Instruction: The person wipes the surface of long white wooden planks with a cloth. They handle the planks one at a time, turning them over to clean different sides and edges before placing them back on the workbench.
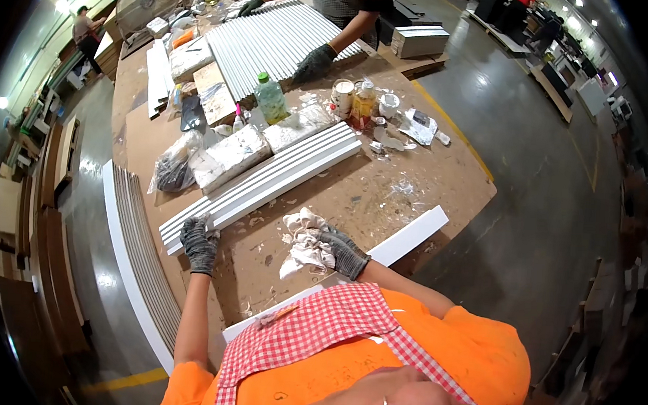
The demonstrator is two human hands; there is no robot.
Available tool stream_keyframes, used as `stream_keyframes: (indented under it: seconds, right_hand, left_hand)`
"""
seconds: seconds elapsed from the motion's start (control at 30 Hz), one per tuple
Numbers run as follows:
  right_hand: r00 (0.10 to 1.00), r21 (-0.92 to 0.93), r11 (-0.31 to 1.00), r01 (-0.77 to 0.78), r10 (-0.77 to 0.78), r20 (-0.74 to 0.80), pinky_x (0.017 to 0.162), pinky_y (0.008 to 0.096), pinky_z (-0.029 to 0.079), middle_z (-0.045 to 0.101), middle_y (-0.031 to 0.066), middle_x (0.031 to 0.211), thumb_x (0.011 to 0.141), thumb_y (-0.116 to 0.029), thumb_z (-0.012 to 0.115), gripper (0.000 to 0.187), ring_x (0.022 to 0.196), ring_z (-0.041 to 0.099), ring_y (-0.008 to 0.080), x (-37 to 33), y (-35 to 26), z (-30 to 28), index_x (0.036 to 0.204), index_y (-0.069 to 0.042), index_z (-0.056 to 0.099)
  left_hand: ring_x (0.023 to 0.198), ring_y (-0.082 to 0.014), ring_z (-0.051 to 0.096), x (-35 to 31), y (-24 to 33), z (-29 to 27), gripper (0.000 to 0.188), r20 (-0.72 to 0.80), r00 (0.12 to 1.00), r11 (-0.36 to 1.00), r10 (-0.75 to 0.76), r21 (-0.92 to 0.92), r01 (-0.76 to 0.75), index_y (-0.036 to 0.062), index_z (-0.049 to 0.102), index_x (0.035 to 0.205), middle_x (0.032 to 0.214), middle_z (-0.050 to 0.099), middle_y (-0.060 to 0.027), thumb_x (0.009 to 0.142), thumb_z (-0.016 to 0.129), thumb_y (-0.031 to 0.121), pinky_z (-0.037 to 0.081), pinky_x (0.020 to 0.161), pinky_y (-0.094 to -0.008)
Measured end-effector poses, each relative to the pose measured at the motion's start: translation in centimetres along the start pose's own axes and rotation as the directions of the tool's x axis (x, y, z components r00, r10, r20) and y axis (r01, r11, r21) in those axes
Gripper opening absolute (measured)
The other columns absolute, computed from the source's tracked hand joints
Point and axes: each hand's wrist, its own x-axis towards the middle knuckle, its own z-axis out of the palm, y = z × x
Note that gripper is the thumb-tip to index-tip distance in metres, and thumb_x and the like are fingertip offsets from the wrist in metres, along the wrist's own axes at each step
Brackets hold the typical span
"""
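White grooved moulding (262, 184) lies slantwise on the brown tabletop (384, 191). At its near end the gloved left hand (199, 244) grips the end. Right of that end, the gloved right hand (342, 252) is closed over a crumpled white rag (303, 242). Beyond the moulding stands a green bottle (271, 99).

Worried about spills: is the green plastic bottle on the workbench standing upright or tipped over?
Upright. The green plastic bottle stands on its base on the workbench, with its green cap at the top.
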Motion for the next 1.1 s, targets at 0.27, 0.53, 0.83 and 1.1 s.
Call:
stream_keyframes:
  seconds: [0.27,0.53,0.83,1.1]
  right_hand:
    - [0.996,-0.149,0.987,0.063,-0.053,0.07,0.069,0.0351,0.06,0.058,0.0116,0.11,0.092,-0.014,0.057,0.045,0.095,0.062,0.0219,3.4,2.8,-2.4,0.134,-0.012,0.041]
    - [0.999,-0.099,0.994,-0.051,0.052,0.013,0.07,0.0343,0.061,0.056,0.015,0.112,0.093,-0.008,0.052,0.045,0.094,0.063,0.0241,2.4,1.4,0.6,0.136,-0.009,0.038]
    - [0.813,-0.882,-0.302,0.363,-0.36,0.458,0.103,0.036,0.041,0.044,0.0125,0.138,0.079,-0.021,0.07,0.044,0.119,0.051,0.0304,-1.1,-3.2,2.9,0.121,-0.012,0.058]
    - [0.938,-0.813,-0.471,0.344,0.212,0.274,0.1,0.0402,0.042,0.051,0.0175,0.129,0.08,-0.031,0.069,0.036,0.122,0.047,0.0332,0.2,-2.3,4.2,0.115,-0.023,0.064]
  left_hand:
    - [0.124,-0.0341,0.043,-2.9,-0.8,1.7,0.051,0.068,0.991,0.989,0.112,0.092,-0.118,0.0156,0.049,0.132,0.136,0.047,-0.015,0.081,0.054,0.016,0.036,0.1,-0.0455]
    - [0.09,-0.0303,0.06,-2.7,-2.2,0.5,0.027,0.05,0.998,0.998,0.024,-0.066,-0.021,0.014,0.067,0.1,0.097,0.063,-0.009,0.073,0.066,0.015,0.047,0.08,-0.0407]
    - [0.073,-0.0252,0.059,-4.5,7.1,-11.7,0.026,0.114,0.98,0.979,-0.161,-0.107,0.173,0.011,0.072,0.088,0.08,0.063,-0.0072,0.073,0.072,0.033,0.047,0.065,-0.0361]
    - [0.069,-0.0232,0.06,-7.3,11.7,-13.1,0.035,0.152,0.972,0.965,-0.181,-0.161,0.205,0.0094,0.074,0.082,0.074,0.062,-0.0059,0.069,0.074,0.042,0.046,0.062,-0.0346]
